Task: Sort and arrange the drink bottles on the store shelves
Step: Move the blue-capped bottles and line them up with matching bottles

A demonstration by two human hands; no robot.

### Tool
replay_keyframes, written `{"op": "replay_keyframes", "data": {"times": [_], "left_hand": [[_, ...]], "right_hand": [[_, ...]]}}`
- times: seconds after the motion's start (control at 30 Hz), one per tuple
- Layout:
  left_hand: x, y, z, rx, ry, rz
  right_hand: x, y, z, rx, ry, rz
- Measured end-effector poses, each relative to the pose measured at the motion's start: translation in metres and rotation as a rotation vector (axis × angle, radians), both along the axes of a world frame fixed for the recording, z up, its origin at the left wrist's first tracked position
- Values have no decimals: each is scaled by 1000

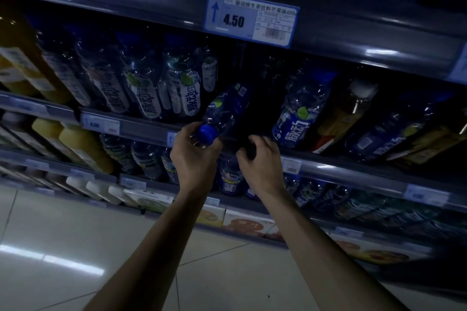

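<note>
A clear drink bottle with a blue cap and blue label (225,108) lies tilted, cap toward me, its base reaching into a dark gap on the middle shelf. My left hand (194,151) grips it at the neck, just under the cap. To the right of the cap, my right hand (262,159) hovers at the shelf edge (353,171) with fingers curled; whether it holds something dark I cannot tell. Several white-labelled bottles (149,93) stand left of the gap. A blue-labelled bottle (298,113) stands to its right.
Yellow juice bottles (83,146) fill the left of the shelves. An amber bottle with a white cap (346,113) stands right of the blue ones. A price tag reading 4.50 (250,19) hangs on the upper shelf rail. Boxed cartons (247,225) line the bottom shelf above a tiled floor (75,247).
</note>
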State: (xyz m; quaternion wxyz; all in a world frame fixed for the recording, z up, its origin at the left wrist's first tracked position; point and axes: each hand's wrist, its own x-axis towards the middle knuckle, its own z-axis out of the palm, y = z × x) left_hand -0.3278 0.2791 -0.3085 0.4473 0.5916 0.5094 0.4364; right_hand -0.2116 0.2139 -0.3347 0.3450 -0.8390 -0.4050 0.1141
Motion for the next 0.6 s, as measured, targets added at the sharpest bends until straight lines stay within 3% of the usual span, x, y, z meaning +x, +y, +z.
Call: {"op": "replay_keyframes", "data": {"times": [0.3,0.6], "left_hand": [[-4,16,40,122,-40,-30],[20,30,72,149,-161,-56]], "right_hand": [[3,-28,-10,-65,-311,131],[8,-31,-9,-115,-319,112]]}}
